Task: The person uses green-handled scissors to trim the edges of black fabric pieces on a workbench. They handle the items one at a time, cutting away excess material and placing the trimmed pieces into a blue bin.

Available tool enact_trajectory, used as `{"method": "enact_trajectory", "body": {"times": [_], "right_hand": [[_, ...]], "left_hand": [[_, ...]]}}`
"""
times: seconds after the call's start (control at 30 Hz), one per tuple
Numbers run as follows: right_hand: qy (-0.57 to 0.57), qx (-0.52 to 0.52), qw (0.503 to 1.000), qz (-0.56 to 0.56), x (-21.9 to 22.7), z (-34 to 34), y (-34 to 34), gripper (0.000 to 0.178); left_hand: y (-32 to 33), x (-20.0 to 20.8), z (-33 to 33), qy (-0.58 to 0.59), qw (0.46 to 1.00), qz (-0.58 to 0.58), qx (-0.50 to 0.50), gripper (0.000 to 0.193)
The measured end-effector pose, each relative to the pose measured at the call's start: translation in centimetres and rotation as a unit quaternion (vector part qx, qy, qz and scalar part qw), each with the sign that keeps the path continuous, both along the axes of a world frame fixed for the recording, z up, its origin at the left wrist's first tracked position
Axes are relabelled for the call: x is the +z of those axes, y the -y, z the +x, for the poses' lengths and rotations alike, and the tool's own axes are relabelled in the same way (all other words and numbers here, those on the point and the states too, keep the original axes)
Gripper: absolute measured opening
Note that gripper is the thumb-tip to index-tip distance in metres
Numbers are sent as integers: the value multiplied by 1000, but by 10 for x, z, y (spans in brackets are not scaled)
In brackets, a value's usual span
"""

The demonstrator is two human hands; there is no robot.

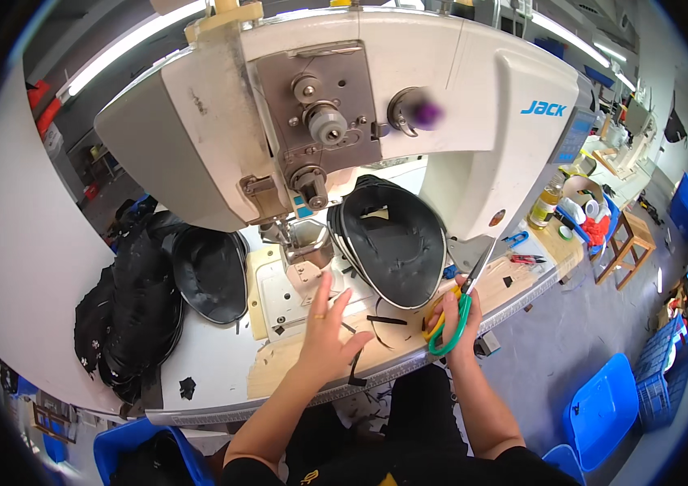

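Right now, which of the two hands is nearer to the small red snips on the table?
The right. The right hand, holding scissors, is just left of the red snips; the left hand is farther left, empty, below the sewing machine.

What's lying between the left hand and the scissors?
In the head view, black strips lie on the pale board between the left hand and the scissors.

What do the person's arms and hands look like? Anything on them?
The left hand and right hand wear no gloves, and the forearms are bare. Short black sleeves end near the elbows, on a black top with yellow markings.
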State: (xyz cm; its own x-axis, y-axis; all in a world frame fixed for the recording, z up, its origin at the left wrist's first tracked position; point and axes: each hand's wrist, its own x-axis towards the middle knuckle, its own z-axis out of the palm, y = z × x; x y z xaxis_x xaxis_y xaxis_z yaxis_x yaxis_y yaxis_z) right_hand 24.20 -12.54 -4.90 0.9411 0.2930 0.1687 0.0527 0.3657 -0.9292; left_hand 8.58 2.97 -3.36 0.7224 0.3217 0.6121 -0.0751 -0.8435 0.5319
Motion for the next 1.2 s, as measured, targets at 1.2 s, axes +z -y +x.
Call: {"method": "enact_trajectory", "body": {"times": [1.2], "right_hand": [[32, 66, 994, -78, 24, -63, 29, 36]], "left_hand": [[-70, -10, -157, -47, 956, 195, 215, 7]]}}
